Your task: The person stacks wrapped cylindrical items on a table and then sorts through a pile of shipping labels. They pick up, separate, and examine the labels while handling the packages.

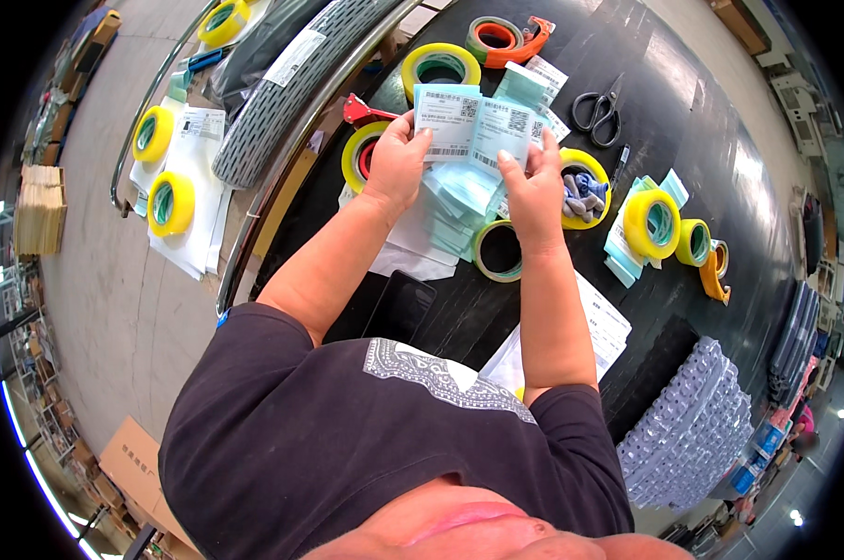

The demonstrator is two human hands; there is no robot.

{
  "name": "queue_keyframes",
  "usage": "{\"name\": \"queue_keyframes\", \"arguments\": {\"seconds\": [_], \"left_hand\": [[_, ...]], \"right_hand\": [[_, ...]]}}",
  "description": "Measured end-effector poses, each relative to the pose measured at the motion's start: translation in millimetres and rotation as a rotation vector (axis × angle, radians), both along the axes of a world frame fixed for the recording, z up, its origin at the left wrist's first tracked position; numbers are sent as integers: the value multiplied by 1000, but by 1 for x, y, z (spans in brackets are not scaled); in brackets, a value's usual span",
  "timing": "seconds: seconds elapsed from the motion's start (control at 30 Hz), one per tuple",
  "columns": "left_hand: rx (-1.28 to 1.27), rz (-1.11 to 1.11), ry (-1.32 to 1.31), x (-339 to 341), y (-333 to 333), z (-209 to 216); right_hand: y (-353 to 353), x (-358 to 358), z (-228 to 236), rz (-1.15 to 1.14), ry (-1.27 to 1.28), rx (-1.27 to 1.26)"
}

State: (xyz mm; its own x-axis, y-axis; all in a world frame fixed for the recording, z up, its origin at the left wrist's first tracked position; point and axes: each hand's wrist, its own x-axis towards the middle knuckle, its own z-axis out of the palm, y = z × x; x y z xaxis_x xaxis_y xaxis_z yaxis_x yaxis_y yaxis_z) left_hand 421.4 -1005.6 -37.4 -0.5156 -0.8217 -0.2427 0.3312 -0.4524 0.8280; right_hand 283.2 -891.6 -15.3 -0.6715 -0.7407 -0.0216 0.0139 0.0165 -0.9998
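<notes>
My left hand [398, 166] pinches a printed label [446, 123] on pale-blue backing by its left edge. Beside it, my right hand [537, 198] grips another such label [498, 138] by its right side, and the two overlap in the middle. Below them a folded pile of pale-blue label strips [461, 198] lies on the black table [669, 103]. A roll of yellow tape [440, 63] sits just beyond the labels. Close to my right hand, grey-blue gloves [585, 194] rest inside another yellow roll.
Black scissors [597, 119], a pen [620, 163] and an orange tape dispenser [524, 42] lie on the table. More tape rolls [652, 224] sit on label strips at right. A phone [399, 306], papers [590, 327] and bubble wrap [688, 425] are nearer me. A metal rail [296, 154] runs along the left.
</notes>
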Motion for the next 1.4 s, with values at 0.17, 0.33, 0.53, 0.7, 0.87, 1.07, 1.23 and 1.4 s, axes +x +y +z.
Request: {"name": "queue_keyframes", "arguments": {"seconds": [0.17,0.33,0.53,0.7,0.87,1.07,1.23,1.4], "left_hand": [[107,36,75,-1,-1,9],[-37,-10,-59,-1,-1,5],[-65,56,-75,-1,-2,-4],[-78,71,-35,-1,1,-3],[-85,89,-44,-2,1,-4],[-102,110,-32,-1,-4,-4],[-96,117,-78,1,-6,-6],[-89,122,-84,0,-6,-5]], "right_hand": [[0,18,1,354,554,88],[-1,31,-10,487,711,156],[0,1,-19,74,818,172],[-5,-36,-23,-37,759,391],[-15,-47,-18,15,620,421],[-20,-43,-8,21,571,497],[-18,-39,-6,39,378,341],[-4,-8,-3,284,282,11]]}}
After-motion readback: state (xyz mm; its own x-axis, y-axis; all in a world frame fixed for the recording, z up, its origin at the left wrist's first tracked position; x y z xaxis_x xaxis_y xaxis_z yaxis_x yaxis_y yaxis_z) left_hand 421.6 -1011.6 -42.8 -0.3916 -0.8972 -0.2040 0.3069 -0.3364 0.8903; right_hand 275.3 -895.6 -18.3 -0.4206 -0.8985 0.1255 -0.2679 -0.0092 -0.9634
